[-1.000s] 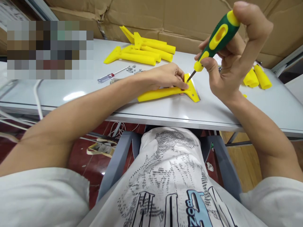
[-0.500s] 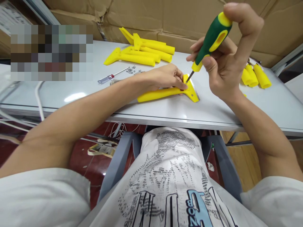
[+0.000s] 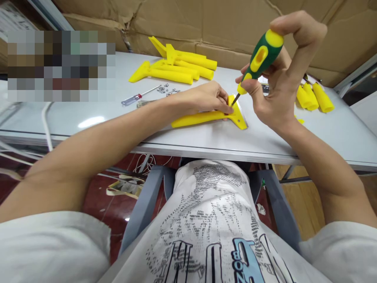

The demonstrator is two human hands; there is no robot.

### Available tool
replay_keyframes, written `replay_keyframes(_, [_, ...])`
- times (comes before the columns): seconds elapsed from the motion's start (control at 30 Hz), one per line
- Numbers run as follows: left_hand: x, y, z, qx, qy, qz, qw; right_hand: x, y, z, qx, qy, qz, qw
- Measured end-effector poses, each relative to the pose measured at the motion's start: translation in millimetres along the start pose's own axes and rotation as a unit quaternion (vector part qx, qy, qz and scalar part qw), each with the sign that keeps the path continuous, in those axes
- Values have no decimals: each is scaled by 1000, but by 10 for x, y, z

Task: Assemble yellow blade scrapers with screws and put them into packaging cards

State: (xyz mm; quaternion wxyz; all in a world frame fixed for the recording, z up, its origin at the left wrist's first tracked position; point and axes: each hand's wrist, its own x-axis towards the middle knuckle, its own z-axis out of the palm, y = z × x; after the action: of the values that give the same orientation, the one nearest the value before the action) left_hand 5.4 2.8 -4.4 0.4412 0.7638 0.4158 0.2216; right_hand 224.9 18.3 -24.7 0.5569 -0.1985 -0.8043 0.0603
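Observation:
My left hand is closed on a yellow scraper near its wide head, which lies flat on the table close to the front edge. A thin blade edge shows along the head's far side. In my right hand is a screwdriver with a green and yellow handle. It leans up to the right, a finger on its butt end and the thumb on its lower handle. Its tip meets the upper part of the scraper head, beside my left fingers. A screw shows in the head's lower part.
Several yellow scraper handles lie at the back, with more yellow handles at the right. A clear-handled screwdriver and small loose screws lie left of my hand. Cardboard stands behind the table.
The screwdriver's handle has turned, and its butt end has dropped slightly left. My right hand has followed with it. My left hand and the scraper have stayed in place.

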Motion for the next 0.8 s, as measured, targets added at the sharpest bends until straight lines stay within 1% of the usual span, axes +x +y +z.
replay_keyframes(0.07, [3,2,2,4,-2,-9,1000,-13,18,8,12,7,3,1000])
replay_keyframes(0.13, [7,-1,3,6,-1,-11,1000,1,-5,22,11,21,-18,1000])
replay_keyframes(0.27, [4,-2,-3,9,-1,-4,1000,67,-104,20,-14,37,-107,993])
replay_keyframes(0.3, [1,1,-5,13,0,-5,1000,76,-121,12,-22,38,-118,992])
replay_keyframes(0.33, [-2,4,-8,17,0,-6,1000,78,-131,4,-29,34,-112,993])
replay_keyframes(0.4, [-5,10,-15,26,1,-9,1000,63,-127,-5,-32,20,-66,997])
replay_keyframes(0.47, [-4,10,-20,28,2,-9,1000,33,-101,0,-10,8,-22,1000])
replay_keyframes(0.5, [-1,8,-23,25,1,-8,1000,18,-83,6,11,4,-16,1000])
replay_keyframes(0.63, [5,7,-26,11,-7,-16,1000,-3,-26,24,88,-14,-13,996])
replay_keyframes(0.7, [3,13,-22,5,-7,-19,1000,5,-23,20,94,-10,-36,995])
replay_keyframes(0.8, [-2,24,-16,3,-4,-22,1000,18,-44,13,78,7,-70,994])
